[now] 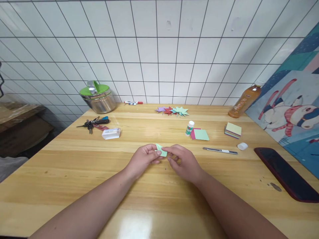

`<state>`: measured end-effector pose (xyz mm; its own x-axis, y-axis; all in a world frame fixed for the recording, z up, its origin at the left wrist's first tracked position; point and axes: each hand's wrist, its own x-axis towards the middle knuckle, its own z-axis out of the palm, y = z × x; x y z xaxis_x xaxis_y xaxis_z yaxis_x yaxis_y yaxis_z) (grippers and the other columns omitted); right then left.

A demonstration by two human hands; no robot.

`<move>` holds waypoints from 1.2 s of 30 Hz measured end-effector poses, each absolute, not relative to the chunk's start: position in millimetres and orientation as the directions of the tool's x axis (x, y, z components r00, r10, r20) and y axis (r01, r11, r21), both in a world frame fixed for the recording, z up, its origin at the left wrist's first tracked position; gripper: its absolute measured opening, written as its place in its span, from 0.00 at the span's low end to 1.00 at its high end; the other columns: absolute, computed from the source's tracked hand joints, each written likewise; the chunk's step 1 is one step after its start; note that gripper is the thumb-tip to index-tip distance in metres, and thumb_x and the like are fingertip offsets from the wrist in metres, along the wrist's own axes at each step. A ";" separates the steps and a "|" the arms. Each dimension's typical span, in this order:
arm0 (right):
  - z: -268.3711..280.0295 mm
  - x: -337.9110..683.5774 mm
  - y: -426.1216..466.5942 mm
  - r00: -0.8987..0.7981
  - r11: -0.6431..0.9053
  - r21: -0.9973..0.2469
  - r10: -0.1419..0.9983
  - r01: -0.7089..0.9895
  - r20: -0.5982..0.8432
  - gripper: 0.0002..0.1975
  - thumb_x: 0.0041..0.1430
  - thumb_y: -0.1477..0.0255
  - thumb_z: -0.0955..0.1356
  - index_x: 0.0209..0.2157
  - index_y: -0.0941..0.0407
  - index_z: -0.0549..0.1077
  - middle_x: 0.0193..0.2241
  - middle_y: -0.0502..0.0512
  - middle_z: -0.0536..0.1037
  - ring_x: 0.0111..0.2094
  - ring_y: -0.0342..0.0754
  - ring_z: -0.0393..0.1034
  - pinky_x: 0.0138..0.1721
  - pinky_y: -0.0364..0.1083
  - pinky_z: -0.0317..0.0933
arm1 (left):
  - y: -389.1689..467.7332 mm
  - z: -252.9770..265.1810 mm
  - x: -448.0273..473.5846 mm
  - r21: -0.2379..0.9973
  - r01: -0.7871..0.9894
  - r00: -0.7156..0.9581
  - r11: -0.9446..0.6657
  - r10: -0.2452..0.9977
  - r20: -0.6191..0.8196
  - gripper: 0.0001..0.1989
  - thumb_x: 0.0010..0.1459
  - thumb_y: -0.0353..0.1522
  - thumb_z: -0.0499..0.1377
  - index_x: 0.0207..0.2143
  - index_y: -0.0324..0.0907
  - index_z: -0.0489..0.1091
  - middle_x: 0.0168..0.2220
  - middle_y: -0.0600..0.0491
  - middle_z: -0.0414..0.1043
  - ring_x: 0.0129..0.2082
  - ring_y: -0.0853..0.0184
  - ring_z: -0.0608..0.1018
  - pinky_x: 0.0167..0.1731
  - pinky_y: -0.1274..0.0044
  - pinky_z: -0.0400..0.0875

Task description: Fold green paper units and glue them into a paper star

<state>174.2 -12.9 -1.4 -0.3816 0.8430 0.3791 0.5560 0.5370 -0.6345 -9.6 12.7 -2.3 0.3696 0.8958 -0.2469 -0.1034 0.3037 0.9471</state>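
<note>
A small folded piece of light green paper (163, 153) is held above the table in front of me. My left hand (143, 157) pinches it, with the thumb on top and the other fingers behind. The outstretched index finger of my right hand (185, 162) touches the paper's face, while its thumb stays apart from the sheet. Beyond my right hand stands a glue stick (189, 128) without its cap. Beside it lie flat square sheets, a green one (201, 134) over a dark pink one (192, 134).
Pointed folded-paper stars (179, 111) lie by the wall. On the right are a utility knife (220, 151), white cap (242, 146), paper stack (233, 129), phone (286, 172) and bottle (245, 101). Leftward are a small box (111, 133), keys (93, 123), markers (133, 103) and steel pot (102, 102).
</note>
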 end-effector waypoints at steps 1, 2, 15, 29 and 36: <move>-1.9 174.3 -12.2 -0.381 0.538 -0.627 0.843 0.564 0.381 0.20 0.55 0.78 0.62 0.49 0.50 0.68 0.37 0.53 0.73 0.37 0.45 0.66 0.37 0.44 0.62 | 13.0 -2.6 -9.6 0.949 -0.095 0.370 0.301 0.896 -0.247 0.13 0.47 0.35 0.65 0.33 0.38 0.70 0.30 0.52 0.75 0.33 0.68 0.76 0.30 0.80 0.68; -2.5 174.5 -11.3 -0.377 0.535 -0.621 0.844 0.572 0.380 0.19 0.55 0.78 0.62 0.48 0.50 0.69 0.38 0.53 0.73 0.38 0.45 0.66 0.38 0.44 0.62 | 13.2 -2.8 -9.6 0.950 -0.088 0.370 0.298 0.896 -0.247 0.13 0.46 0.36 0.65 0.33 0.38 0.70 0.30 0.51 0.75 0.33 0.68 0.76 0.30 0.80 0.68; 1.6 172.8 -12.9 -0.286 0.477 -0.633 0.877 0.609 0.385 0.09 0.57 0.73 0.63 0.37 0.52 0.73 0.33 0.51 0.76 0.34 0.44 0.68 0.33 0.41 0.61 | 12.6 -2.2 -4.3 0.977 -0.077 0.392 0.197 0.907 -0.152 0.12 0.41 0.33 0.67 0.27 0.38 0.68 0.25 0.56 0.71 0.25 0.73 0.71 0.28 0.81 0.64; -1.5 160.8 -15.4 -0.098 0.294 -0.780 0.952 0.552 0.290 0.05 0.54 0.73 0.64 0.30 0.54 0.71 0.26 0.48 0.74 0.27 0.42 0.66 0.28 0.40 0.59 | 8.4 -8.0 -2.7 0.988 -0.023 0.492 0.152 0.862 -0.121 0.10 0.47 0.33 0.64 0.31 0.38 0.69 0.28 0.55 0.71 0.28 0.72 0.71 0.31 0.80 0.63; -2.7 159.6 -15.1 -0.137 0.348 -0.765 0.935 0.542 0.328 0.04 0.52 0.73 0.66 0.30 0.54 0.73 0.27 0.49 0.74 0.27 0.42 0.67 0.28 0.40 0.60 | 9.2 -10.0 -1.2 0.992 0.036 0.427 0.117 0.896 -0.121 0.10 0.47 0.35 0.63 0.28 0.37 0.68 0.24 0.56 0.69 0.24 0.73 0.69 0.27 0.81 0.61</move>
<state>159.6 -15.1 -2.7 -0.1371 0.9346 0.3281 0.5424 0.3480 -0.7647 -1.2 9.2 -10.0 0.4269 0.8961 -0.1212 0.0356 0.1173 0.9925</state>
